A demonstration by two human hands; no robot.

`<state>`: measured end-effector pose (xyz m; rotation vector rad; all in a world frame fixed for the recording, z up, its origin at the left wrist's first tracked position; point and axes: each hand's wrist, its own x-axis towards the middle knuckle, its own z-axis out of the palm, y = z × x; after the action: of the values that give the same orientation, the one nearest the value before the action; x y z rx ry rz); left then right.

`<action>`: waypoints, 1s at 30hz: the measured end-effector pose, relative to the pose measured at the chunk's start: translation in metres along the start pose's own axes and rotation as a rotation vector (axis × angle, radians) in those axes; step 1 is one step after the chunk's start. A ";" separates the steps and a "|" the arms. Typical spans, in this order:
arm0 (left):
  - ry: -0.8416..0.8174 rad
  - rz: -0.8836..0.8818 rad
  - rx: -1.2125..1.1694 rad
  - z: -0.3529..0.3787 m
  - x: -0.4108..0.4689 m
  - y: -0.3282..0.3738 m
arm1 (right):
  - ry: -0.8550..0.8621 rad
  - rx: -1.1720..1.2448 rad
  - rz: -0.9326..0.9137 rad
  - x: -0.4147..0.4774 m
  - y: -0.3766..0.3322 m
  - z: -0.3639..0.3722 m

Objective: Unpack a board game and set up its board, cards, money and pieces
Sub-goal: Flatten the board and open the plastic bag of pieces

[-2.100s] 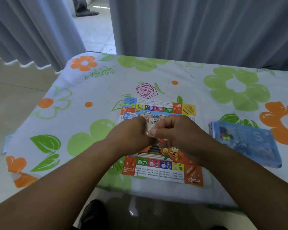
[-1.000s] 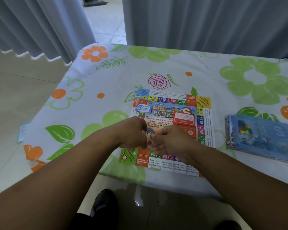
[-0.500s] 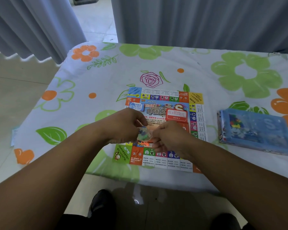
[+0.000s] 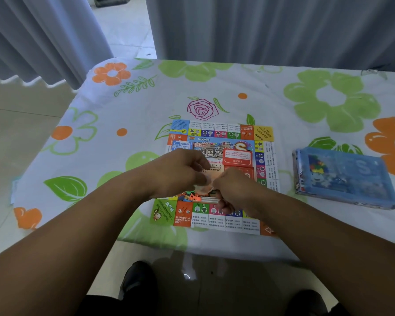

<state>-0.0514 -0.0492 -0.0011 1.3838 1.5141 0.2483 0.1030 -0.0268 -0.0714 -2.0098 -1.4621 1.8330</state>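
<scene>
At the far left a grey curtain (image 4: 43, 37) is hanging down to the tiled floor, just past the table's corner. The flowered tablecloth (image 4: 123, 156) is covering the table and draping over its near edge.

Your left hand (image 4: 180, 172) is reaching in over the left part of the game board (image 4: 263, 133), its fingers curled and its fingertips pinching one side of a small clear packet (image 4: 204, 187). The packet is sitting just above the board's lower middle, between your two hands. Below it, small orange pieces (image 4: 192, 197) are showing, but it is too blurred to tell whether they are lying inside the packet or loose on the board.

Your right hand (image 4: 234, 190) is meeting the left one knuckle to knuckle, its fingers curled tight and gripping the packet's other side.

The board is lying flat and unfolded in the middle of the cloth, its near edge close to the table edge. A stack of red cards (image 4: 237, 157) is resting on its upper right centre, just beyond your right hand.

Well apart to the right, a blue game box (image 4: 342, 176) is lying flat on the cloth.
</scene>
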 end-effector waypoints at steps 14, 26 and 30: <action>0.151 0.080 0.191 -0.007 0.007 -0.009 | -0.022 -0.009 -0.009 0.004 -0.002 0.006; 0.198 0.144 0.251 -0.009 0.002 -0.001 | -0.041 -0.008 -0.049 -0.006 -0.008 0.003; 0.210 0.153 0.237 -0.015 -0.001 0.003 | -0.084 0.154 -0.067 -0.012 -0.012 -0.005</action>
<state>-0.0612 -0.0425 0.0084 1.7096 1.6514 0.3257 0.1020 -0.0257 -0.0537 -1.8125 -1.3445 1.9584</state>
